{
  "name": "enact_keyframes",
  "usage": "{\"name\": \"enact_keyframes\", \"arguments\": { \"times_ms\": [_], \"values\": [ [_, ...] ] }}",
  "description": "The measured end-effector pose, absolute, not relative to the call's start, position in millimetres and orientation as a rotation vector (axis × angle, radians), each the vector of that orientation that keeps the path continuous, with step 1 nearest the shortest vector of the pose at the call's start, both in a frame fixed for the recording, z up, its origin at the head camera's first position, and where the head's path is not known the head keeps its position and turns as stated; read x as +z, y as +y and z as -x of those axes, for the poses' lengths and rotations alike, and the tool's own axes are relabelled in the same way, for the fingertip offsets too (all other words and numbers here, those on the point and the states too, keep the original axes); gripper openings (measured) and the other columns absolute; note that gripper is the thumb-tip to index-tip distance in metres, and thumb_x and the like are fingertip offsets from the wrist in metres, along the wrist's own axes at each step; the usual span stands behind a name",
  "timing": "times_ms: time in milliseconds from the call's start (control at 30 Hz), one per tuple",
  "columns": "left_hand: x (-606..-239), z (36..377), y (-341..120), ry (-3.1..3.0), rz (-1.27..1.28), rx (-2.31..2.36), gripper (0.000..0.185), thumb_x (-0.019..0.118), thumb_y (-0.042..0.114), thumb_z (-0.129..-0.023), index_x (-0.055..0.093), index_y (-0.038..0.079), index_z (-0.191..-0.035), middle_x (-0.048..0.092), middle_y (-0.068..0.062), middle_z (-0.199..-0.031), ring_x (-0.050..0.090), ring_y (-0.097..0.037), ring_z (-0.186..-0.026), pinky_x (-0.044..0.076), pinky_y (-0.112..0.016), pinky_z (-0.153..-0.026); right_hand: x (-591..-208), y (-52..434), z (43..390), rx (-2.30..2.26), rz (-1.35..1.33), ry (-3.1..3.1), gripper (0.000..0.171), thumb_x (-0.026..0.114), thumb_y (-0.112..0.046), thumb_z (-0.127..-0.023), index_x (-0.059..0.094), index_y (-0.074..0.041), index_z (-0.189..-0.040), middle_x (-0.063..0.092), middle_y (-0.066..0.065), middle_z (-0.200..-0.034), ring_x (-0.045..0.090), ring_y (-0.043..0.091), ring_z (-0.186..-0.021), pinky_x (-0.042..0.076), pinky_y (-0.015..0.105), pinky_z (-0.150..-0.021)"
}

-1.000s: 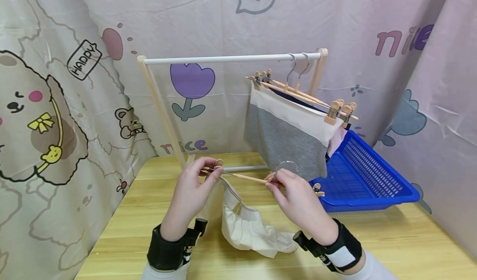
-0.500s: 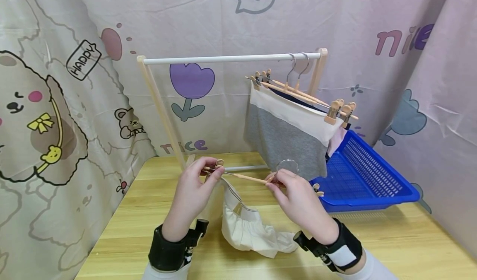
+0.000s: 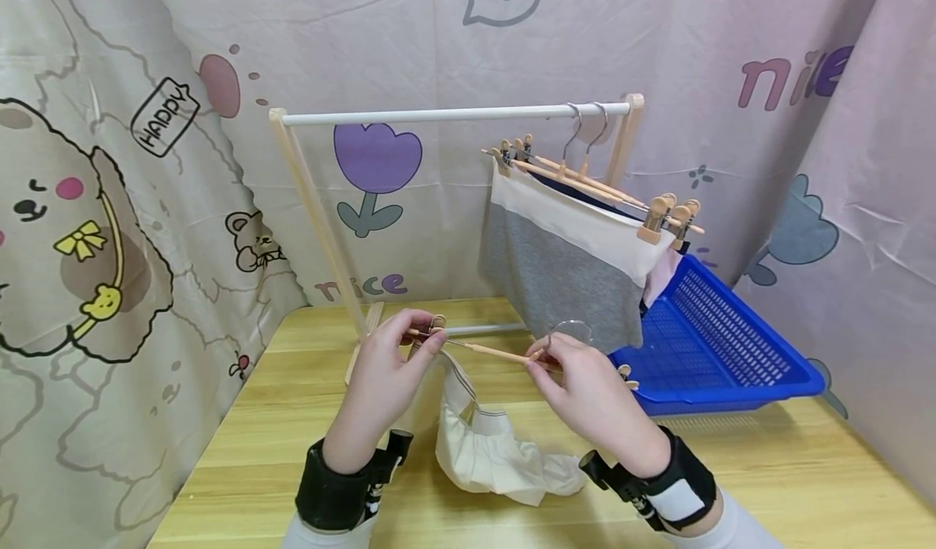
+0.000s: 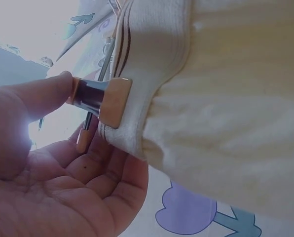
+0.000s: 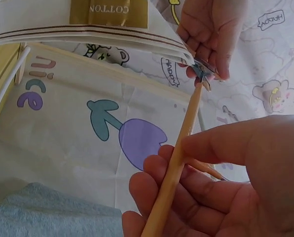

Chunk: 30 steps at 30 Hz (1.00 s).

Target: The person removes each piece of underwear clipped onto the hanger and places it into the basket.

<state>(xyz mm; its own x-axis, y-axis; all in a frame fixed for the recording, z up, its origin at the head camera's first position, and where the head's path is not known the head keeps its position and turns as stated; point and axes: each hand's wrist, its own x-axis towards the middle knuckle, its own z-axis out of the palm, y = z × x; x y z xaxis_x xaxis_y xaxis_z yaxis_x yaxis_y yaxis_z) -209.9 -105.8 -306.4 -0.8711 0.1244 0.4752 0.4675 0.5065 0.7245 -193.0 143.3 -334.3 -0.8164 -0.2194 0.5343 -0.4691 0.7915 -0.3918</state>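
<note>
My left hand pinches the wooden clip at the left end of a wooden clip hanger. In the left wrist view that clip bites the striped waistband of a cream garment. My right hand grips the hanger bar near its metal hook; the right wrist view shows the fingers curled round the bar. The cream garment hangs from the left clip down onto the table. The hanger's right clip holds nothing.
A wooden rack with a white rail stands behind; hangers with a grey and white garment hang at its right end. A blue plastic basket sits right. Printed curtains enclose the wooden table.
Both hands and the hanger have shifted slightly right and down; the grips are the same.
</note>
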Motion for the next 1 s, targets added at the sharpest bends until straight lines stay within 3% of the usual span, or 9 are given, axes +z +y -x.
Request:
{"name": "enact_keyframes", "arguments": {
  "times_ms": [267, 600, 1000],
  "values": [
    [-306.5, 209.6, -105.4, -2.393, 0.498, -1.307, 0.019, 0.073, 0.019, -0.098, 0.071, 0.006, -0.111, 0.072, -0.007, -0.106, 0.065, -0.023, -0.102, 0.052, -0.046, -0.097, -332.0, 146.2, 193.5, 0.736, -0.549, -2.515, 0.004, 0.071, -0.014, -0.098, 0.071, -0.016, -0.095, 0.058, -0.009, -0.082, 0.049, 0.003, -0.067, 0.043, 0.023, -0.060],
    [-306.2, 209.9, -103.9, -2.389, 0.494, -1.350, 0.019, 0.072, 0.019, -0.098, 0.071, 0.006, -0.111, 0.072, -0.007, -0.107, 0.065, -0.025, -0.103, 0.052, -0.047, -0.098, -331.0, 147.8, 193.7, 0.722, -0.542, -2.492, 0.004, 0.072, -0.013, -0.097, 0.072, -0.016, -0.094, 0.065, -0.007, -0.087, 0.063, 0.006, -0.078, 0.053, 0.028, -0.069],
    [-308.4, 211.0, -102.1, -2.378, 0.504, -1.331, 0.020, 0.071, 0.019, -0.098, 0.072, 0.006, -0.113, 0.072, -0.008, -0.106, 0.065, -0.025, -0.102, 0.053, -0.048, -0.096, -330.1, 148.9, 193.6, 0.727, -0.536, -2.510, 0.005, 0.072, -0.013, -0.097, 0.072, -0.016, -0.094, 0.067, -0.006, -0.090, 0.063, 0.006, -0.079, 0.054, 0.028, -0.069]
  ]
}}
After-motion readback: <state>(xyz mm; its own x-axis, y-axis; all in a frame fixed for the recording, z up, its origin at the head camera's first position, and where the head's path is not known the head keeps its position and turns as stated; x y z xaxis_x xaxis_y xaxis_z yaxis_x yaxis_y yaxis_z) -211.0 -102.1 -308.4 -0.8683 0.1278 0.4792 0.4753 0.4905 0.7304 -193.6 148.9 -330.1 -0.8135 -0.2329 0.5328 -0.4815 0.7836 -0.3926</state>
